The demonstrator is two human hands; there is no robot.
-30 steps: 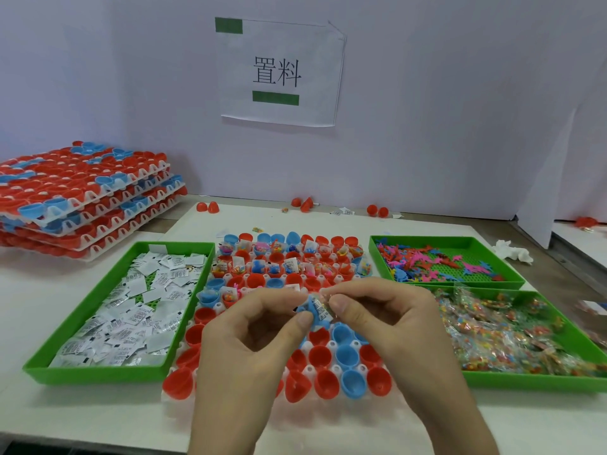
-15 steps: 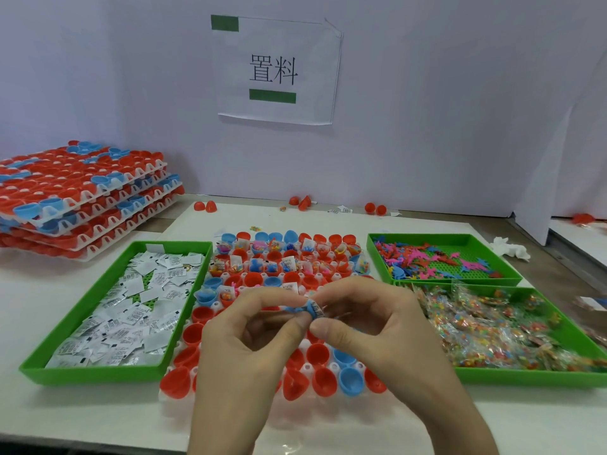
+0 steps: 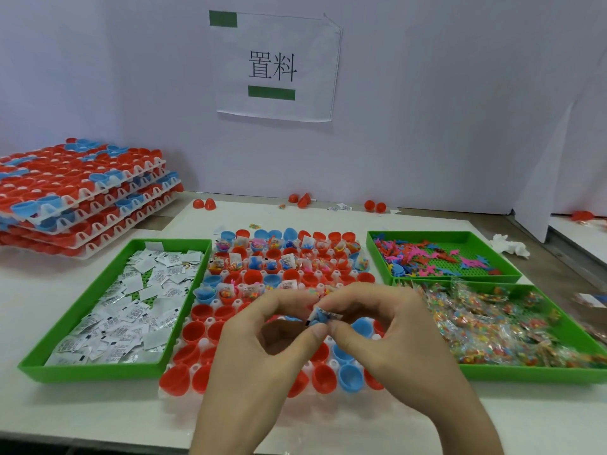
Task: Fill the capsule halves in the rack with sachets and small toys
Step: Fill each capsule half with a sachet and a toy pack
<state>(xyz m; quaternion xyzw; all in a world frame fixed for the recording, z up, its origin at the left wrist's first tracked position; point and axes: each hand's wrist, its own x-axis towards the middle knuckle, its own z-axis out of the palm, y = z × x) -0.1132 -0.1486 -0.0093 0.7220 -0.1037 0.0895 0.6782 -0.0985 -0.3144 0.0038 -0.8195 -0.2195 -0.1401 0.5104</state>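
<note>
Sachet (image 3: pixel 323 315) lying left-to-right, pinched above rack (image 3: pixel 209 321)

A white paper sign (image 3: pixel 276 65) with 2 black characters and 2 green bars hangs on the pale wall (image 3: pixel 443 110). A crumpled white tissue (image 3: pixel 509 246) lies at the far right of the bench (image 3: pixel 39 290). Stacked racks (image 3: pixel 82 192) of red and blue halves sit far left.
</note>
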